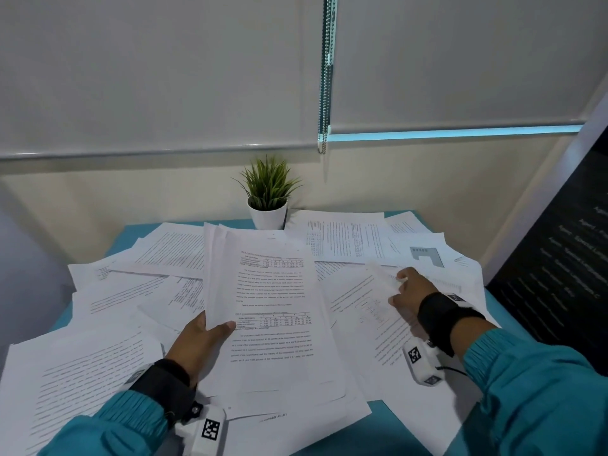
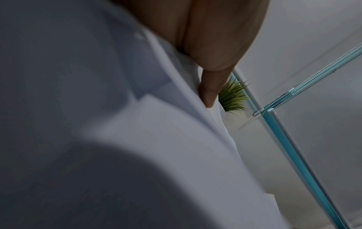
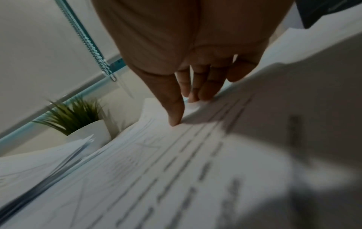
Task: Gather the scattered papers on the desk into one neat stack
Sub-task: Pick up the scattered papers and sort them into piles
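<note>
Head: left hand (image 1: 200, 340) gripping sheaf (image 1: 266, 311), apparently raised

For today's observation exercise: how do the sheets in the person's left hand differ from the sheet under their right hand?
The held bundle is several sheets, lifted and tilted, gripped by the left hand; the right-hand sheet is a single page being pinched up by the right hand. The bundle's top page shows tables. Both are white printed pages.

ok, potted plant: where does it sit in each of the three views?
Head: potted plant at centre, at the desk's far edge against the wall, behind the papers.
Left wrist: right of centre, only its green leaves clear, just past the left hand's thumb tip.
Right wrist: lower left, leaves and white pot beyond the papers.
Shared landmark: the blind's bead chain.
</note>
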Tool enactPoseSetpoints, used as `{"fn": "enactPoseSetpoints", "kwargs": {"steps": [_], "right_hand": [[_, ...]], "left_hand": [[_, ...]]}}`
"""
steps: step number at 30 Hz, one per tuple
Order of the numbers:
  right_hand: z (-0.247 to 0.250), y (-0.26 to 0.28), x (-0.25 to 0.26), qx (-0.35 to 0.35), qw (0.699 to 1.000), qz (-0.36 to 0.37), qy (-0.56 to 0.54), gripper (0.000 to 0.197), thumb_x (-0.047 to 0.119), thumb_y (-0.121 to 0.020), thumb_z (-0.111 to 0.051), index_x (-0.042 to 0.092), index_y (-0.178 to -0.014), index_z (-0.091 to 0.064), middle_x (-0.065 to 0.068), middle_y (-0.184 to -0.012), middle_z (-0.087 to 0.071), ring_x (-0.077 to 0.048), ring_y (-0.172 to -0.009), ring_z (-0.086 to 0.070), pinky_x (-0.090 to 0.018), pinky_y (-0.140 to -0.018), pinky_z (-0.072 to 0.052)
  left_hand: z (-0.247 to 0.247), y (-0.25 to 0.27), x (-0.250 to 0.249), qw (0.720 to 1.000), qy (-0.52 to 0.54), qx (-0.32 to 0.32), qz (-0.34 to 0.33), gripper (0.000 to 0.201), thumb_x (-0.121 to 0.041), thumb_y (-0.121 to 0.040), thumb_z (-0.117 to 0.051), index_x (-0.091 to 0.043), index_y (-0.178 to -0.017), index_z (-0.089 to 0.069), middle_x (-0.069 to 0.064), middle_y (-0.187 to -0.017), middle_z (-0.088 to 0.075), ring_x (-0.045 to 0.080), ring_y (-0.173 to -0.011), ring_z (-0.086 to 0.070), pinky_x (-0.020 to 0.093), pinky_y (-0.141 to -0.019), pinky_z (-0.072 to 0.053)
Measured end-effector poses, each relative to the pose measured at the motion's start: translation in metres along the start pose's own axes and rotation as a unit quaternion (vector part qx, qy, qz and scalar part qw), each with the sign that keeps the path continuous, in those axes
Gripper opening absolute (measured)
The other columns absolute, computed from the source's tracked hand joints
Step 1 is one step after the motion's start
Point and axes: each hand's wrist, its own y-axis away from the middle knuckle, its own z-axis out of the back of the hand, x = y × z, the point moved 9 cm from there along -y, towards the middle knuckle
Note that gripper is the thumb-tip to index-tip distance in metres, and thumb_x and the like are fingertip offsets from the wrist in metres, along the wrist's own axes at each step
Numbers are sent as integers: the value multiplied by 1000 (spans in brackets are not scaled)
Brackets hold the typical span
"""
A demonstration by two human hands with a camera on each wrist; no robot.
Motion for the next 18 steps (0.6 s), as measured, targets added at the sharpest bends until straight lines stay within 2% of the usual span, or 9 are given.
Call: {"fn": "enactPoseSetpoints", "kwargs": {"steps": [2,4,6,8,10,13,16,18], "right_hand": [[2,0,1,-7,1000,11,-2,28,14,-79,-71,16,-103,-57,-3,-104,-57,-22,-95,-55,-27,-84,-45],[6,1,6,-14,999,36,5,7,11,-83,-63,17,-85,-59,-3,-94,-59,-25,-90,-56,-30,-82,-48],[23,-1,12,-47,997,62,-1,12,12,-87,-55,16,-76,-55,-6,-89,-57,-25,-88,-55,-32,-79,-45],[59,-1,19,-117,990,79,-17,13,12,-92,-50,5,-87,-60,-14,-94,-57,-27,-92,-55,-30,-77,-36],[103,0,13,-205,973,68,-80,22,14,-93,-48,-4,-97,-59,-22,-98,-59,-30,-96,-58,-31,-79,-37],[160,5,-21,-317,927,-1,-199,27,21,-92,-46,0,-105,-57,-16,-99,-60,-25,-96,-58,-32,-84,-42],[179,8,-33,-328,905,1,-271,30,22,-87,-50,0,-105,-59,-13,-101,-64,-28,-98,-63,-29,-82,-45],[166,7,-30,-266,921,12,-283,26,22,-88,-59,0,-102,-61,-10,-94,-66,-23,-86,-63,-25,-74,-44]], "left_hand": [[-1,-1,0,1000,10,3,-3,37,-6,-91,-64,-9,-127,-59,9,-117,-72,32,-111,-66,51,-104,-45],[-3,1,-3,1000,9,11,-9,47,-16,-82,-70,-12,-127,-59,7,-117,-72,31,-112,-66,50,-104,-45],[-5,2,-6,1000,10,19,-14,53,-23,-76,-69,-14,-127,-59,6,-118,-72,30,-112,-66,50,-104,-45],[-5,2,-6,1000,15,22,-11,55,-24,-75,-69,-13,-128,-59,6,-119,-71,30,-112,-66,51,-105,-44],[-3,0,-3,999,27,20,-7,55,-22,-76,-71,-12,-129,-58,8,-120,-71,32,-113,-65,53,-106,-43],[-3,-2,-1,999,29,25,-5,51,-17,-81,-72,-12,-130,-58,11,-123,-69,34,-115,-64,55,-107,-40],[-1,-3,0,999,16,28,-5,56,-27,-76,-74,-16,-128,-60,8,-122,-70,33,-115,-64,55,-106,-42],[-2,-2,0,999,2,32,-5,58,-34,-73,-76,-20,-127,-61,6,-122,-70,32,-115,-64,55,-105,-43]]}}
